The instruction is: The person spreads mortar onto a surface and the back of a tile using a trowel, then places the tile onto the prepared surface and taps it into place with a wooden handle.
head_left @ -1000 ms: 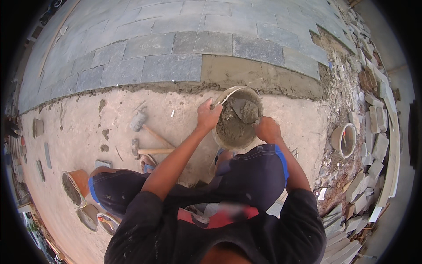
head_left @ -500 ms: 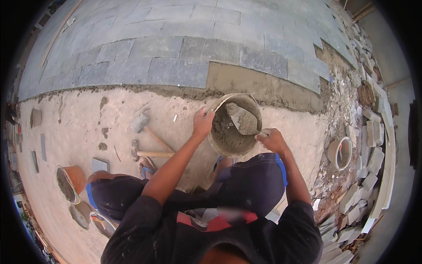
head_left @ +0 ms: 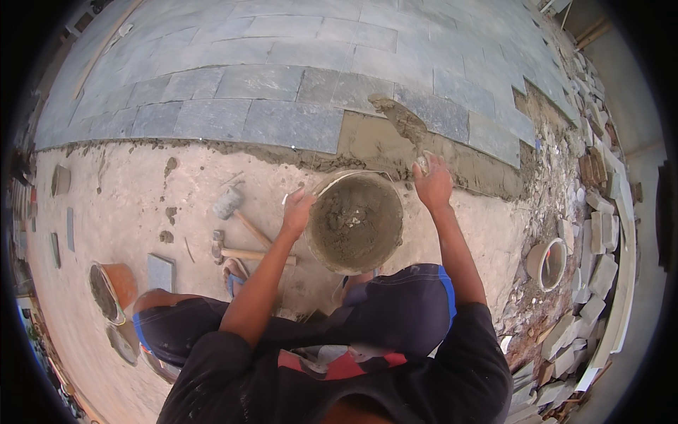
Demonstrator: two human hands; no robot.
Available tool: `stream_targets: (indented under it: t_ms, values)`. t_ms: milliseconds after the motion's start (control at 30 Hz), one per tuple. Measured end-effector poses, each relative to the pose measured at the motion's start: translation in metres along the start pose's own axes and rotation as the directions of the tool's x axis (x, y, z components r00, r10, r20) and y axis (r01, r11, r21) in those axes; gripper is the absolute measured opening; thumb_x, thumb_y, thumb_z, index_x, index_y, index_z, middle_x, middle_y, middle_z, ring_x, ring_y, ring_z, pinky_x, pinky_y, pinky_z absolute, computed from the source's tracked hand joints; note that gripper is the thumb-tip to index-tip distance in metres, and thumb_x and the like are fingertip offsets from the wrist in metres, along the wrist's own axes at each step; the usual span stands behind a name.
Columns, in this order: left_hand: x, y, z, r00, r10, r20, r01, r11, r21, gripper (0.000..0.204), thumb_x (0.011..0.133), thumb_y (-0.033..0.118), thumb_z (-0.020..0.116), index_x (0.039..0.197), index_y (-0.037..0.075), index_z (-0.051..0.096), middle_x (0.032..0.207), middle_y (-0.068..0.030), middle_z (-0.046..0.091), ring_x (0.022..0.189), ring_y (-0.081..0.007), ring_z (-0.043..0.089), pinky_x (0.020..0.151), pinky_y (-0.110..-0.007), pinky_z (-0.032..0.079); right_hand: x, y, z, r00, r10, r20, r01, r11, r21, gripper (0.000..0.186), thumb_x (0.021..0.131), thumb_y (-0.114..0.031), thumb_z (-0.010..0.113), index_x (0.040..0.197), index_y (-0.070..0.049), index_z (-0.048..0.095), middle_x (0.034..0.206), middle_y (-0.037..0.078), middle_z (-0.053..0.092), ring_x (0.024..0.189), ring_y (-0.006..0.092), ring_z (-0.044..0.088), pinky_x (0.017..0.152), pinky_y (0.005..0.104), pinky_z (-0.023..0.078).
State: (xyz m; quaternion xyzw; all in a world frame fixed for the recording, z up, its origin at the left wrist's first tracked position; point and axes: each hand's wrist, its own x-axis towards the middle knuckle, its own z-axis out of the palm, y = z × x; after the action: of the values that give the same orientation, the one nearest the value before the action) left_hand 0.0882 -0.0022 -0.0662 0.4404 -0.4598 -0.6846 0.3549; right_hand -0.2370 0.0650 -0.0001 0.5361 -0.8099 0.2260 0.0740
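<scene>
Bucket point(head_left: 397, 237) taken as landmark: round, mouth up toward the camera, in front of the person's knees. Grey mortar point(head_left: 354, 227) inside. Cannot tell whether the bucket's base rests on the floor point(head_left: 265, 162).

Left hand point(head_left: 299, 208): at the bucket's left rim, fingers curled onto it; looks like a steadying grip. Right hand point(head_left: 433, 182): beyond the bucket's right rim, clear of it, closed around the handle of a trowel point(head_left: 404, 123).

Key relation: trowel lies ahead of the right hand, beyond the bucket on its far right side. Long axis runs from that fist away and leftward, slantwise across the mortar bed point(head_left: 480, 168), the tip overlapping the laid slabs point(head_left: 293, 121) in this view. Blade coated with mortar; its height above the bed cannot be read. Right hand is the nearer to both trowel and bed; left hand is across the bucket from them.

Around the bucket: to its left, past the left forearm, a grey-headed mallet point(head_left: 227, 203) and a hammer point(head_left: 217, 245) on the floor. Well to its right, a second pail point(head_left: 562, 263), then a pile of stone pieces point(head_left: 602, 277). Far left, an orange container point(head_left: 121, 283).
</scene>
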Motion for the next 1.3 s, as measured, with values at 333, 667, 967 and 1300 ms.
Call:
stream_targets:
  t_ms: [333, 667, 967, 1300]
  values:
    - [0.01, -0.025, -0.027, 0.993, 0.102, 0.055, -0.105, 0.993, 0.057, 0.013, 0.092, 0.016, 0.055, 0.086, 0.007, 0.062, 0.081, 0.0067, 0.055, 0.075, -0.005, 0.048, 0.07, -0.025, 0.042, 0.042, 0.017, 0.061, 0.952, 0.102, 0.289, -0.109, 0.994, 0.008, 0.04, 0.086, -0.034, 0.064, 0.112, -0.003, 0.066, 0.101, 0.02, 0.068, 0.091, 0.0346, 0.067, 0.082, 0.0452, 0.053]
    - [0.012, -0.013, -0.024, 0.995, 0.097, 0.022, -0.096, 0.995, -0.032, 0.014, 0.093, 0.013, 0.052, 0.092, 0.005, 0.063, 0.083, 0.0042, 0.058, 0.075, -0.0056, 0.051, 0.068, -0.025, 0.044, 0.096, 0.029, 0.068, 0.608, 0.173, 0.775, -0.643, 0.68, 0.353, 0.036, 0.091, -0.032, 0.062, 0.097, 0.003, 0.068, 0.083, 0.011, 0.068, 0.066, 0.018, 0.062, 0.065, 0.0367, 0.049]
    - [0.013, -0.018, -0.026, 0.991, 0.132, -0.04, -0.13, 0.991, 0.039, 0.02, 0.091, 0.013, 0.05, 0.071, 0.013, 0.048, 0.073, 0.0096, 0.042, 0.071, -0.0027, 0.038, 0.063, -0.023, 0.036, 0.098, 0.03, 0.053, 0.603, 0.012, 0.798, -0.389, 0.877, 0.281, 0.041, 0.089, -0.034, 0.061, 0.102, 0.004, 0.07, 0.092, 0.014, 0.071, 0.079, 0.0244, 0.064, 0.079, 0.0379, 0.048]
    - [0.016, -0.016, -0.025, 0.992, 0.128, 0.006, -0.128, 0.99, 0.058, 0.02, 0.091, 0.012, 0.049, 0.071, 0.012, 0.047, 0.073, 0.0095, 0.041, 0.07, -0.0027, 0.038, 0.062, -0.023, 0.035, 0.125, 0.017, 0.069, 0.637, -0.037, 0.77, -0.256, 0.932, 0.256, 0.04, 0.09, -0.033, 0.058, 0.091, 0.006, 0.068, 0.078, 0.015, 0.067, 0.063, 0.0239, 0.064, 0.069, 0.0379, 0.05]
